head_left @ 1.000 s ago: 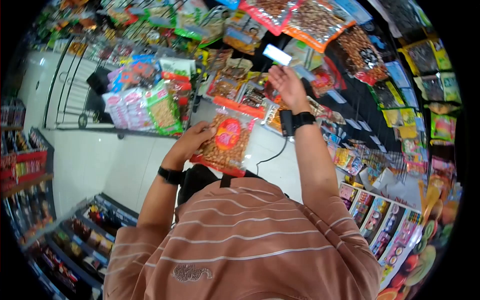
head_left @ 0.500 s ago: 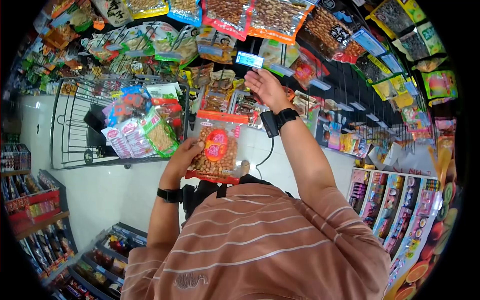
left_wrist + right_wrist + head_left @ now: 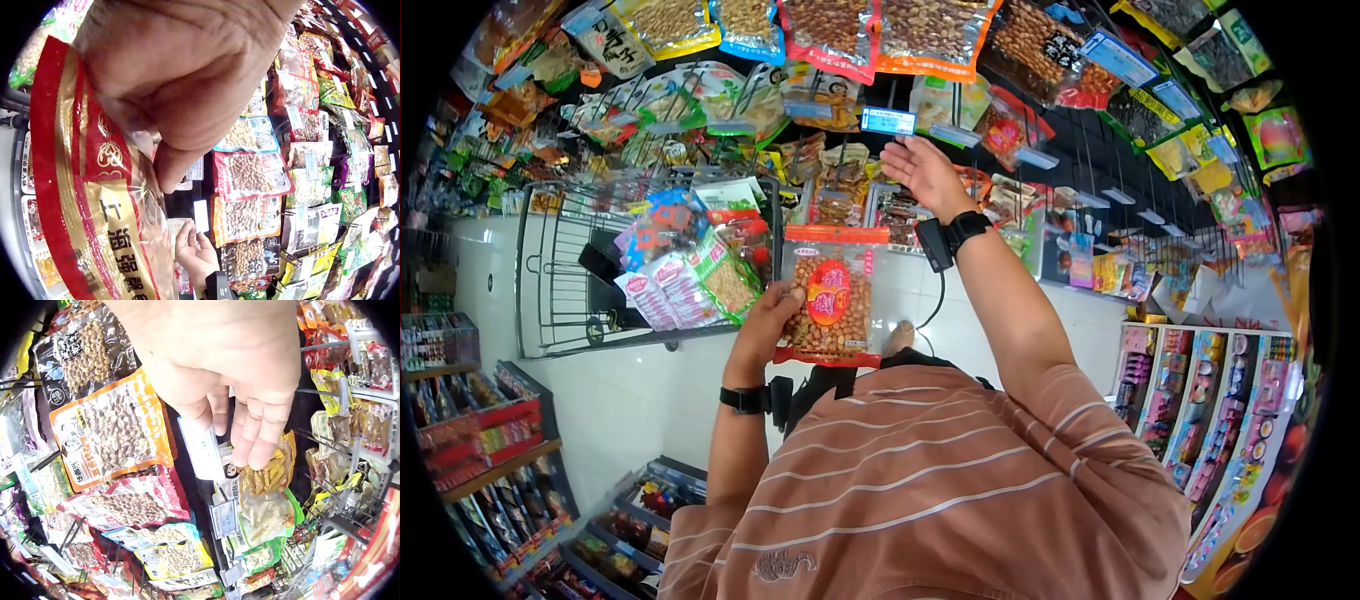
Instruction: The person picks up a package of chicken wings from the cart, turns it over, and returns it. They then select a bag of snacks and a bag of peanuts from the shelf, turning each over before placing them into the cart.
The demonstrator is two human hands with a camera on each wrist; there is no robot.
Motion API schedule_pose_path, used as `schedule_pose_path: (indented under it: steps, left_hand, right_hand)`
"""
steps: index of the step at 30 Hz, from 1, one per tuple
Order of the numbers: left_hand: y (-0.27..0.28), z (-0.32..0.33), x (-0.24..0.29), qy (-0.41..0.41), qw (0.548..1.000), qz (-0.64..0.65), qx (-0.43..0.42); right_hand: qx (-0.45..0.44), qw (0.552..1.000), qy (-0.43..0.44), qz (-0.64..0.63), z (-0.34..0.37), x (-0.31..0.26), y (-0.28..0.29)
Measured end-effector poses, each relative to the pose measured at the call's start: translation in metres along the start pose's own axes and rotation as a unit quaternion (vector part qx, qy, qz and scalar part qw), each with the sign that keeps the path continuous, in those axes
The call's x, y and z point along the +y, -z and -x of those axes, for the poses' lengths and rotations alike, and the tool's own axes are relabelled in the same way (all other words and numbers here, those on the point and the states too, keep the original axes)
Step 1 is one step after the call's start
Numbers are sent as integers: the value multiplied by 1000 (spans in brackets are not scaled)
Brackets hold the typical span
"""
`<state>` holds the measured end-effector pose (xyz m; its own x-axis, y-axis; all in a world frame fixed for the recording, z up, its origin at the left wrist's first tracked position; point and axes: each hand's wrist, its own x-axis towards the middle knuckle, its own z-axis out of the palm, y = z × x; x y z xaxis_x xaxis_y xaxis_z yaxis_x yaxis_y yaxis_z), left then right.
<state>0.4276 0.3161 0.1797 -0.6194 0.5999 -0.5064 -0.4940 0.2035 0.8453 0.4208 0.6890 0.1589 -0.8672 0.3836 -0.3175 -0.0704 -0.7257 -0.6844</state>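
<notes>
My left hand (image 3: pixel 767 325) grips the left edge of a clear bag of round brown nuts (image 3: pixel 855 318), thumb on its front. The bag has red bands at top and bottom and a red oval label, and hangs nearly upright before my waist. In the left wrist view its red and gold printed end (image 3: pixel 103 206) fills the near left. My right hand (image 3: pixel 930 182) is raised at the rack with fingers extended and slightly bent. Its fingertips come right at a white and blue price tag (image 3: pixel 889 121), which the right wrist view shows beside the thumb (image 3: pixel 199 414).
A wire shopping cart (image 3: pixel 600 348) with several snack packs (image 3: pixel 730 280) stands at the left. Ahead, bags of nuts (image 3: pixel 930 35) hang on hooks with tags. White shelving (image 3: pixel 1200 400) stands at the right, low display racks (image 3: pixel 490 440) at the left, over a pale tiled floor (image 3: pixel 630 400).
The head view has turned, shifting rack and cart. The nut bag has gone from tilted to nearly upright in my left hand. My right hand remains just below the price tag, its fingertips slightly closer.
</notes>
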Motion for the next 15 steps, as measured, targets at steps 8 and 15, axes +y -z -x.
schedule_pose_path:
  steps: [8,15]
  left_hand:
    - [-5,2,7,-4,1000,-4,8]
    - [-1,-2,4,-3,1000,-2,7]
  right_hand:
    - [-1,1000,-11,-6,-3,0,3]
    - [5,1000,-7,-10,-5,1,3]
